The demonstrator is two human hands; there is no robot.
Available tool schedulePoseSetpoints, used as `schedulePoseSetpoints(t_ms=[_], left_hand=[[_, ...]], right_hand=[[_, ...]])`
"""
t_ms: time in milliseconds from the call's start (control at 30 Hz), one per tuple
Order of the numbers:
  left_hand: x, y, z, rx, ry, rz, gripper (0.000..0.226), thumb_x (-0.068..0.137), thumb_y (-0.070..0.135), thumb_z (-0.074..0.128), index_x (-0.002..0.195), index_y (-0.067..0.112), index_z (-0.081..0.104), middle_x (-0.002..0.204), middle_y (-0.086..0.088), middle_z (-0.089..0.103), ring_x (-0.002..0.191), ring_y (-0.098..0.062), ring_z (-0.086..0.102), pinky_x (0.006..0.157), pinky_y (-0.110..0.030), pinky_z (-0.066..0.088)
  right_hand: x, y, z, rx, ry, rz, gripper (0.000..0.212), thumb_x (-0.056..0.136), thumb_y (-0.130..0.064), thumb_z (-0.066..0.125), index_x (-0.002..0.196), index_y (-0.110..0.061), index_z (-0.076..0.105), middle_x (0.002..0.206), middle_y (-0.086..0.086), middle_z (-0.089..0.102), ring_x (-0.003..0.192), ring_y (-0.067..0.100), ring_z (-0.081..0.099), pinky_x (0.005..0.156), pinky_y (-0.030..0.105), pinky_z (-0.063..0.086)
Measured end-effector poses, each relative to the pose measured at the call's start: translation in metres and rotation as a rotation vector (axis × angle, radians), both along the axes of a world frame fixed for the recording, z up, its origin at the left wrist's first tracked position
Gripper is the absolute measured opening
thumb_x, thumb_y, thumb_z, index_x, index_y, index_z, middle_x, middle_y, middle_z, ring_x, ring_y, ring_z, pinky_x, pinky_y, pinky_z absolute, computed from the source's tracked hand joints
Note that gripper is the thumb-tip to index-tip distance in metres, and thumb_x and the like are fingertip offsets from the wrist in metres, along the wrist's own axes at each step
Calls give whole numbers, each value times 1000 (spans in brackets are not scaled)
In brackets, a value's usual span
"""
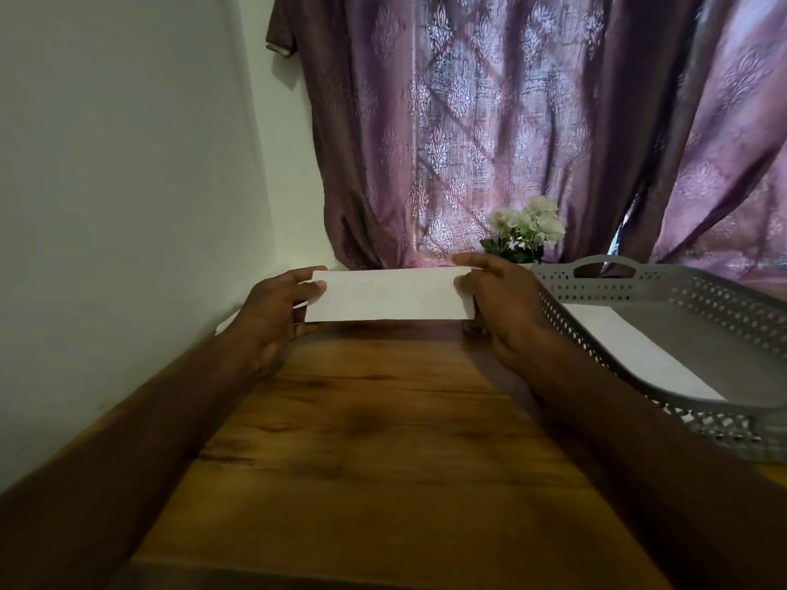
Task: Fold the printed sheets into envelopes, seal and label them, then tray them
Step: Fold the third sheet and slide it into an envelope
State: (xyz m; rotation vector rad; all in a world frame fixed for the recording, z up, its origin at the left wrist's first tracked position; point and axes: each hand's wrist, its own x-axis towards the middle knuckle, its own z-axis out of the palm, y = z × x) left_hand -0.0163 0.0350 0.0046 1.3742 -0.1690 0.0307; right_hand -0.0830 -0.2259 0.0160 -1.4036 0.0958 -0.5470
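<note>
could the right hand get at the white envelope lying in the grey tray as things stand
Probably yes. The right hand is just left of the grey tray, whose low wall leaves the white envelope inside exposed from above. But it pinches one end of the folded sheet, so it would need to let go first.

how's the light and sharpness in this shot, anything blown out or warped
Head view: dim and backlit through the curtain; the arms are in shadow, the folded paper is the brightest thing but not blown out; the tray and wall bend from the wide-angle lens; the flowers look soft.

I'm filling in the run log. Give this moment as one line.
left hand: holds envelope | right hand: holds its other end | tray: one white envelope inside
</note>
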Motion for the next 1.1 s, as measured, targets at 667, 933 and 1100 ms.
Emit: schedulePoseSetpoints(t_ms=[667, 933, 1100], left_hand=[[-13, 1, 6, 171, -77, -44, 44, 88, 28, 78, 117, -2, 65, 72, -14, 73, 51, -21, 64, 45, -26, 51], [-26, -5, 1, 826, -592, 794, 37, 101, 48, 58, 95, 17, 78, 88, -1, 78, 75, -13, 64, 79, -28, 49], [-57, -24, -12, 993, -722, 558, 22, 100, 43, 59, 97, 27, 73, 81, 11, 69, 70, -7, 59, 68, -26, 48]], right_hand=[[-7, 0, 3, -47, -26, -66, 30, 84, -2, 78, 110, -17, 72, 105, 8, 71, 90, 29, 73, 65, 34, 60], [-17, 19, -6, -474, 69, -165, 26, 81, -7, 69, 103, -19, 74, 101, 0, 69, 88, 13, 63, 60, 18, 46], [-39, 32, -28, -916, 135, -188, 25, 78, -10, 69, 102, -15, 73, 99, -2, 64, 99, 16, 59, 83, 29, 46]])
